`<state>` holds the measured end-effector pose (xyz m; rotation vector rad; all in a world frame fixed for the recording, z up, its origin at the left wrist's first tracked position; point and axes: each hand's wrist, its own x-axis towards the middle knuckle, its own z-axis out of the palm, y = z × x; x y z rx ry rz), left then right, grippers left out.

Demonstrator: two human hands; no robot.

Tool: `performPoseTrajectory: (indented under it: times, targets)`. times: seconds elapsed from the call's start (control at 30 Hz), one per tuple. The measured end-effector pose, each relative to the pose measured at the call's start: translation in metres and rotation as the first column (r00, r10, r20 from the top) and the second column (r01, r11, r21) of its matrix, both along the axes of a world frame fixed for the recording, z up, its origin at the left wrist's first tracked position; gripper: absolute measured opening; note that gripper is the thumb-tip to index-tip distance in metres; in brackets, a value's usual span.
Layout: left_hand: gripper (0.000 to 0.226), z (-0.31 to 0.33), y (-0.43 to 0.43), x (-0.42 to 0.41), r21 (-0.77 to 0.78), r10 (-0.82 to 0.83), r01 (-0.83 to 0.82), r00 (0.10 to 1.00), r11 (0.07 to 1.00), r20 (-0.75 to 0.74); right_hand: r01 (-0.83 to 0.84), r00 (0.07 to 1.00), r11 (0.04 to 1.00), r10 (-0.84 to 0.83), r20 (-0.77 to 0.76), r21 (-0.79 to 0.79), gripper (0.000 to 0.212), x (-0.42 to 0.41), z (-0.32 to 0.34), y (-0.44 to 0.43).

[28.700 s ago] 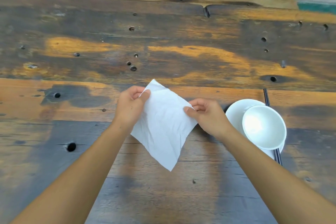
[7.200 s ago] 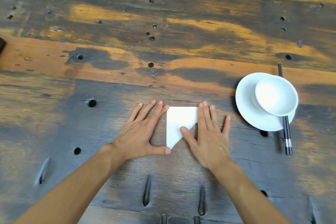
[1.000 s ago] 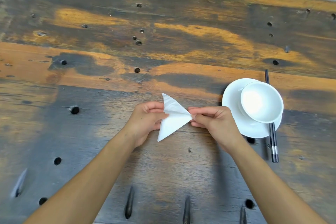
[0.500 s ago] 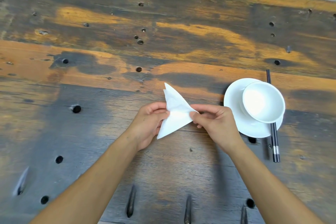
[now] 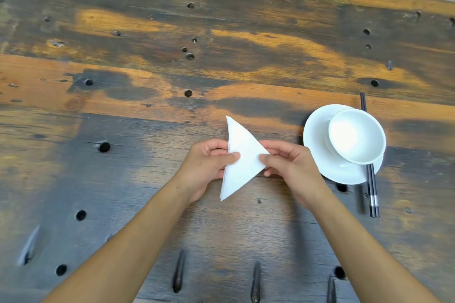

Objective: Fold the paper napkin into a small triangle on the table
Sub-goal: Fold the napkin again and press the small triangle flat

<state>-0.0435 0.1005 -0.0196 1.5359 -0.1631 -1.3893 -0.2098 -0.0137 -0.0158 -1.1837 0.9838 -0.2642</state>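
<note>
So the paper napkin (image 5: 240,162) is already a white triangle, held between both hands over the near middle of the wooden table (image 5: 147,179). One long edge runs roughly up and down on the left side, one tip points away from the person, one points back toward them, and the third corner points right. The left hand (image 5: 206,167) grips that long left edge, thumb lying on top of the paper and the other fingers curled round behind it. The right hand (image 5: 290,167) pinches the right-pointing corner, thumb on top and fingers curled underneath. Honestly can't tell if the lower tip is touching the wood or just hanging above it. The table itself is old, dark, weathered planks with orange patches and lots of round holes. Off to the right, just beside the right hand, there's a white saucer (image 5: 317,135) with a white bowl (image 5: 357,136) sitting on it toward its right side. A pair of dark chopsticks (image 5: 371,192) lies under the saucer's right edge, ends sticking out on both the far and near sides.
</note>
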Motion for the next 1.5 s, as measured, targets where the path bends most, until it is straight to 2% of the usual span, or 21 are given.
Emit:
performPoseTrajectory:
  times: [0.2, 0.3, 0.6, 0.67, 0.77, 0.83, 0.93, 1.13, 1.3, 1.5]
  targets:
    - [0.023, 0.001, 0.003, 0.001, -0.013, 0.035, -0.036, 0.998, 0.999, -0.055, 0.033, 0.997, 0.998, -0.037, 0.064, 0.061, 0.022, -0.002, 0.001, -0.001]
    - [0.019, 0.002, 0.004, 0.002, -0.036, 0.049, -0.052, 0.996, 0.998, -0.075, 0.052, 0.996, 0.997, -0.056, 0.067, 0.050, 0.019, -0.002, -0.001, -0.001]
    - [0.038, 0.008, 0.004, 0.004, -0.095, 0.066, -0.071, 0.996, 0.993, -0.057, 0.067, 0.996, 0.997, -0.064, 0.061, -0.034, 0.021, -0.001, 0.000, 0.003]
    - [0.036, 0.009, 0.004, 0.003, -0.077, 0.101, -0.110, 0.989, 0.991, -0.112, 0.097, 0.993, 0.994, -0.094, 0.069, -0.050, 0.022, -0.001, -0.002, 0.004]
    - [0.027, 0.013, 0.002, 0.003, 0.005, 0.148, -0.152, 0.950, 0.988, -0.276, 0.124, 0.991, 0.988, -0.118, 0.064, -0.087, 0.024, -0.001, -0.005, 0.003]
    - [0.041, 0.014, 0.003, 0.005, 0.053, 0.089, -0.076, 0.938, 0.996, -0.334, 0.130, 0.990, 0.985, -0.122, 0.068, -0.118, 0.024, -0.001, -0.006, 0.003]
    - [0.051, 0.014, 0.005, 0.004, 0.048, -0.048, 0.068, 0.942, 0.997, -0.333, 0.116, 0.991, 0.974, -0.101, 0.084, -0.196, 0.026, -0.001, -0.007, 0.003]
    - [0.029, 0.010, 0.006, -0.005, 0.013, -0.004, 0.009, 0.942, 1.000, -0.337, 0.095, 0.995, 0.941, -0.082, 0.053, -0.326, 0.028, 0.001, -0.010, 0.004]
    - [0.030, 0.008, 0.006, -0.008, -0.002, 0.021, -0.023, 0.940, 1.000, -0.340, 0.100, 0.995, 0.932, -0.091, 0.042, -0.348, 0.026, 0.000, -0.011, 0.006]
    - [0.037, 0.006, 0.005, -0.010, -0.009, 0.047, -0.052, 0.950, 0.999, -0.308, 0.105, 0.994, 0.955, -0.102, 0.022, -0.279, 0.033, -0.002, -0.011, 0.008]
